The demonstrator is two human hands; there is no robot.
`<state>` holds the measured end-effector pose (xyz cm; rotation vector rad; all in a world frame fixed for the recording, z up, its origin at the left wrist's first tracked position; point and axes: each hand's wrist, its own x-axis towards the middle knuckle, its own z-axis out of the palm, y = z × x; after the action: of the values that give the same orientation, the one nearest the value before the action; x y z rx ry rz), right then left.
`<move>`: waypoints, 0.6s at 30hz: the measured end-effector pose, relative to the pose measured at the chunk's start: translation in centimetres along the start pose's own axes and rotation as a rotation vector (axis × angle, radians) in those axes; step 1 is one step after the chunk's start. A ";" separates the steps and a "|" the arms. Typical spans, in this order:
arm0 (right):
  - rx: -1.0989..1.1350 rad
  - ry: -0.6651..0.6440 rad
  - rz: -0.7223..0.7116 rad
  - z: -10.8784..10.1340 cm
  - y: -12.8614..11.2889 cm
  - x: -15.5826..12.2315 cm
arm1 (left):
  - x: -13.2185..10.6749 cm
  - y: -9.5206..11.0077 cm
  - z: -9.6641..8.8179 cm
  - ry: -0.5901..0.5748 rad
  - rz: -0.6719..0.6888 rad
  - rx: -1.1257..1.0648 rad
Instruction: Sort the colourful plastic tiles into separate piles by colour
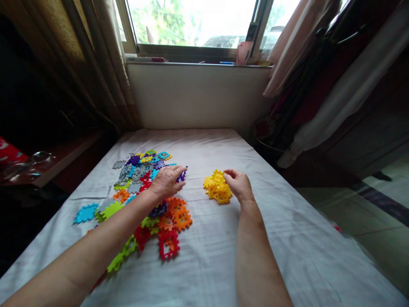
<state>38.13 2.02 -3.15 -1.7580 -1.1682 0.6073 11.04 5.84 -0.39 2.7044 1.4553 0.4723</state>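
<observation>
A purple tile (182, 175) is pinched in the left hand (166, 181) over the mixed pile (174, 217), the yellow stack (217, 188) just rightward being clasped by the right hand (239, 186)

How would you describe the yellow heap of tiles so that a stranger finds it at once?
Start at the white sheet below the window. Right of the big mixed pile of plastic tiles, a small yellow heap touches the fingers of the right hand. It is one colour only, while its neighbours are red, orange, green, blue and purple.
</observation>
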 end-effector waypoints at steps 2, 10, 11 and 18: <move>-0.112 0.052 0.024 -0.7 0.8 0.3 | 0.0 -2.3 -0.4 -0.021 -0.090 0.058; -0.339 0.110 0.032 -0.6 1.0 -0.1 | 1.5 -11.2 -3.0 -0.059 -0.406 0.344; -0.339 0.124 0.019 -0.5 1.0 -0.1 | 1.8 -12.2 -3.1 -0.069 -0.437 0.356; -0.268 0.166 0.000 -0.6 1.6 0.3 | 3.4 -16.0 -2.3 -0.174 -0.519 0.392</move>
<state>39.39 1.80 -4.23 -1.9915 -1.1755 0.3070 -0.76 17.34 -0.13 2.3666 2.2783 -0.0836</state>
